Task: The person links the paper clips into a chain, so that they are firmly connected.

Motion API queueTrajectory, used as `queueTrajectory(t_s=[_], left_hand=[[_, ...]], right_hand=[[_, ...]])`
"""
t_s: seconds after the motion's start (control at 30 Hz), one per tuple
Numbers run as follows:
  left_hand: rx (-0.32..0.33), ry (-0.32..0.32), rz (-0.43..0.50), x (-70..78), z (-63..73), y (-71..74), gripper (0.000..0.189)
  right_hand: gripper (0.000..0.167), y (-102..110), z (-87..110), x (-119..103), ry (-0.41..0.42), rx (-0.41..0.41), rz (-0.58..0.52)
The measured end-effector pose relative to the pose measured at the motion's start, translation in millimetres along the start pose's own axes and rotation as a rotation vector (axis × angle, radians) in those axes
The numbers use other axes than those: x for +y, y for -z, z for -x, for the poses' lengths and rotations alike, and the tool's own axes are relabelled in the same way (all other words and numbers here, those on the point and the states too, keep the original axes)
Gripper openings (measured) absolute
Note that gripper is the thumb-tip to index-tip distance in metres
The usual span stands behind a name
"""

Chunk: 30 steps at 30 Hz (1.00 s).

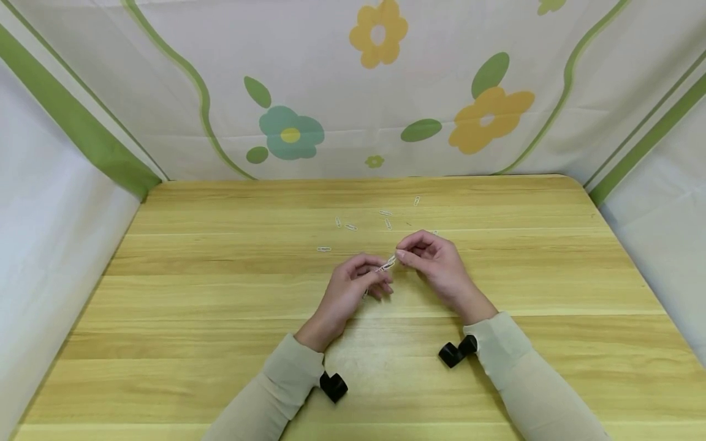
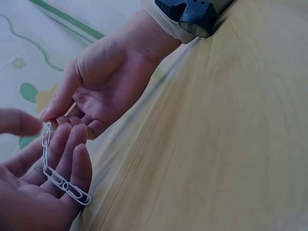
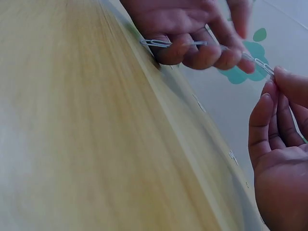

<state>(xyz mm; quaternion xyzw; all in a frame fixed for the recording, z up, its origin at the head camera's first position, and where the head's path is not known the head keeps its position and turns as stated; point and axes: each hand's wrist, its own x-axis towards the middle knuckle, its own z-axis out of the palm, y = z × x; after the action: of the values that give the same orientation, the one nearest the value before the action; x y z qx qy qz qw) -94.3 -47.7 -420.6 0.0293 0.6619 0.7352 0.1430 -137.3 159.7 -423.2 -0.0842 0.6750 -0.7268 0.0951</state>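
A chain of pale paper clips (image 1: pixel 388 264) stretches between the two hands above the wooden table. The right hand (image 1: pixel 438 266) pinches its upper end between thumb and fingertips. In the left wrist view the chain (image 2: pixel 46 151) runs down across the left hand's (image 2: pixel 45 185) relaxed fingers, and its lowest clip lies over the side of the hand. From the right wrist side, the left thumb (image 3: pixel 239 19) is raised off the chain, while the fingers (image 3: pixel 204 55) partly cover some links. The left hand (image 1: pixel 353 285) supports the chain from below.
Several loose paper clips lie beyond the hands, among them one at the left (image 1: pixel 323 249) and one far back (image 1: pixel 417 201). The wooden table (image 1: pixel 193 318) ends at a flowered curtain (image 1: pixel 342 147). Black wrist devices (image 1: pixel 334 387) sit under both sleeves.
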Motion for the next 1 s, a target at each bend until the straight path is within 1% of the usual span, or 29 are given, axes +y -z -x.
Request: queueTrajectory(t_s=[0.13,0.27,0.33,0.47,0.6,0.67,0.7,0.73,0.83,0.9,0.97,1.0], left_hand=[[-0.025,0.000,-0.028,0.0,0.2,0.0,0.025],[-0.012,-0.015,-0.062,0.3,0.8,-0.4,0.033],[-0.001,-0.026,-0.068,0.5,1.0,-0.6,0.031],[0.008,-0.039,-0.047,1.3,1.5,-1.4,0.023],[0.005,-0.054,-0.037,1.2,1.1,-2.4,0.018],[0.004,-0.059,-0.037,1.1,0.7,-2.8,0.019],[0.006,-0.059,-0.036,1.2,0.4,-3.1,0.019],[0.008,-0.057,-0.035,1.4,0.3,-3.2,0.020],[0.028,-0.046,-0.013,2.0,0.9,-2.9,0.023],[0.053,-0.048,0.009,2.0,1.7,-2.2,0.025],[0.081,-0.065,0.040,2.7,2.4,-1.7,0.028],[0.094,-0.076,0.055,3.3,2.7,-1.6,0.029]], right_hand=[[0.017,-1.5,1.1,-3.1,0.010,-0.028,0.015],[0.016,-3.5,1.7,-6.0,0.022,-0.055,0.020],[0.017,-4.1,1.8,-6.9,0.029,-0.055,0.019],[0.018,-5.4,2.8,-9.0,0.032,-0.051,0.017],[0.012,-2.7,2.4,-12.4,0.001,-0.051,0.042],[0.010,4.7,0.1,-15.1,-0.026,-0.021,0.080],[0.011,10.5,-1.6,-16.3,-0.038,0.010,0.105],[0.011,17.2,-3.5,-17.8,-0.052,0.050,0.133],[0.017,39.0,-8.6,-22.2,-0.106,0.206,0.245],[0.022,50.7,-10.9,-24.0,-0.153,0.281,0.320],[0.028,58.3,-12.2,-24.8,-0.204,0.312,0.412],[0.030,60.7,-12.8,-25.0,-0.224,0.314,0.450]])
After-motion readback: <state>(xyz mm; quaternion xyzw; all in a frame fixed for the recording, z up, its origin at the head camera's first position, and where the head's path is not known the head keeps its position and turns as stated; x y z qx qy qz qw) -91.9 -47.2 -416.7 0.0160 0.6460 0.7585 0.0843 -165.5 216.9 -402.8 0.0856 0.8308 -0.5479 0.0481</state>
